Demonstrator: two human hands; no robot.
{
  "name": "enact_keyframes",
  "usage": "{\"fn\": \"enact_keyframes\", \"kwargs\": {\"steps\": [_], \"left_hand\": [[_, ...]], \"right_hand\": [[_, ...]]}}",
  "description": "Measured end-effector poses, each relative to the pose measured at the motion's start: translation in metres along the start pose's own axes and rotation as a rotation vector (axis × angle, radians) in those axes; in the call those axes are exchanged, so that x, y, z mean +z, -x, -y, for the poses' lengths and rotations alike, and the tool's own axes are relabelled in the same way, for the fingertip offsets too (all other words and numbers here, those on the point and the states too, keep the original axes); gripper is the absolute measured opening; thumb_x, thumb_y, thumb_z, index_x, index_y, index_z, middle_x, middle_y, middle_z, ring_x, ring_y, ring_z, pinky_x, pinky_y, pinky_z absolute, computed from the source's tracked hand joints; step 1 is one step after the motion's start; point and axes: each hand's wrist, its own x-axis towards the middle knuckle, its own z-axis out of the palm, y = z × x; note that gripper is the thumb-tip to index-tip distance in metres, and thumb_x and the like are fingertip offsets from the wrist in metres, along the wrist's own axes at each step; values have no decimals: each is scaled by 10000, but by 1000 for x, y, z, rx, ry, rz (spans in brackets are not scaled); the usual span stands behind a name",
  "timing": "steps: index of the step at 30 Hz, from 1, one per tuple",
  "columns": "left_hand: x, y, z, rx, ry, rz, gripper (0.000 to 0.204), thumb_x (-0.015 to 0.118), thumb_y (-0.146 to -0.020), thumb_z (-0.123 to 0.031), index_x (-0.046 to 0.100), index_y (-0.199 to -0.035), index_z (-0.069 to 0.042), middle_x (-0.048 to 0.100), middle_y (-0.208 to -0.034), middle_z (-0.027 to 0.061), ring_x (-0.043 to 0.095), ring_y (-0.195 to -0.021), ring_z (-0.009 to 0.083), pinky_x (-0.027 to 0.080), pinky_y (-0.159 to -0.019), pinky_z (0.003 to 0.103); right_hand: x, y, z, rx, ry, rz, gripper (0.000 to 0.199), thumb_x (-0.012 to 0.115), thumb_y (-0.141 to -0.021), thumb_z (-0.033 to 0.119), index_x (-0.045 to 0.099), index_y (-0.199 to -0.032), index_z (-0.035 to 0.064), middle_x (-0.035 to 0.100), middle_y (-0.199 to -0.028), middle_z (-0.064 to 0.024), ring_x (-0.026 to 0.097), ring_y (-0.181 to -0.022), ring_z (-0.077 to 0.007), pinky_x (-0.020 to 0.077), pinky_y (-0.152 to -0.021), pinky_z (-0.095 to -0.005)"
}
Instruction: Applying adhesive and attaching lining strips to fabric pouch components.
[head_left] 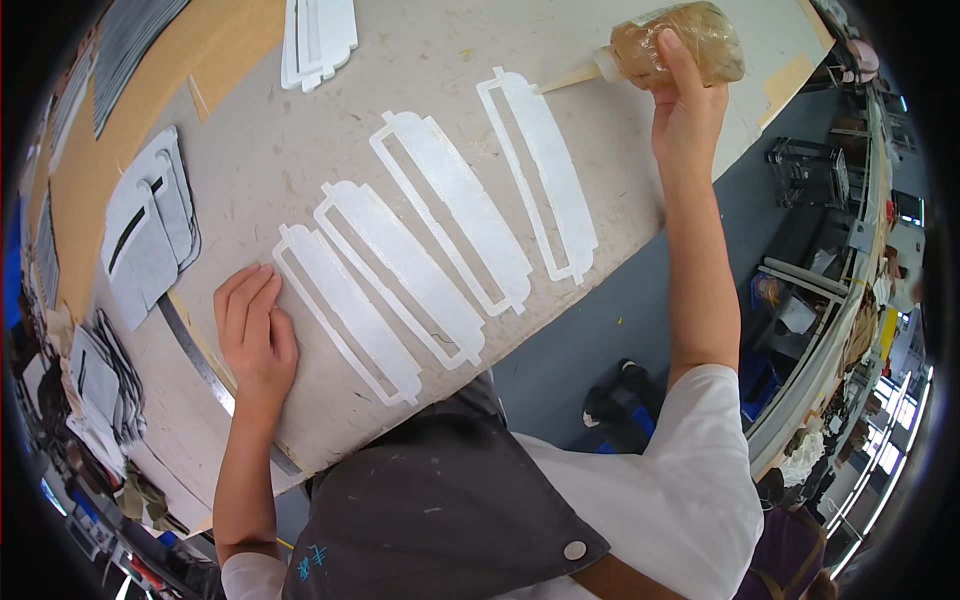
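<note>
My right hand (690, 115) is closed round a squeeze bottle (690, 40) of amber, glue-like liquid. The bottle is tipped on its side, and its long pale nozzle (570, 78) reaches the upper end of the rightmost white cut piece (550, 165). More such pieces, each with a long narrow slot, lie in a slanted row to the left: one in the middle (455, 205), another (405, 265) nearer, and the leftmost (350, 315). Beside that last one, my left hand (255, 330) rests on the worktable (330, 440), fingers loosely bent and holding nothing.
A stack of similar white pieces (318, 40) lies at the far edge. Grey-white slotted panels (150, 225) sit at the left, near a metal strip (200, 355). Dark grey sheets (135, 50) are stacked at the far left. Past the table's right edge stand a stool (808, 172) and shelving.
</note>
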Motion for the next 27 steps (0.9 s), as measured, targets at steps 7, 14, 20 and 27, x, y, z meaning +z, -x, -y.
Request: {"fn": "enact_keyframes", "kwargs": {"steps": [7,14,20,27], "left_hand": [[0,-3,-1,28,-15,-12,313,531,-680,163,629,-963,74,630,-1027,174,595,-992,354,493,-847,396],[0,-2,0,37,-15,-24,311,530,-684,167,625,-964,72,629,-1030,171,592,-999,350,488,-852,394],[1,-2,-1,33,-13,-33,313,533,-685,170,624,-968,70,628,-1033,167,591,-1000,348,485,-857,389],[5,-5,-3,41,-6,-48,310,537,-689,170,623,-970,72,625,-1027,168,590,-993,349,485,-854,392]], "right_hand": [[-9,17,17,90,50,-11,435,703,-832,182,532,-1182,-11,598,-1068,-73,600,-976,-152,498,-823,-303],[-21,41,32,179,92,-27,421,686,-833,179,534,-1167,-29,587,-1067,-76,571,-1003,-152,456,-864,-294],[-35,58,39,168,104,-39,404,675,-837,170,535,-1160,-27,585,-1046,-73,565,-993,-156,446,-870,-294],[-48,72,46,192,107,-54,403,668,-836,163,535,-1163,-32,582,-1043,-69,558,-981,-155,442,-870,-306]]}}
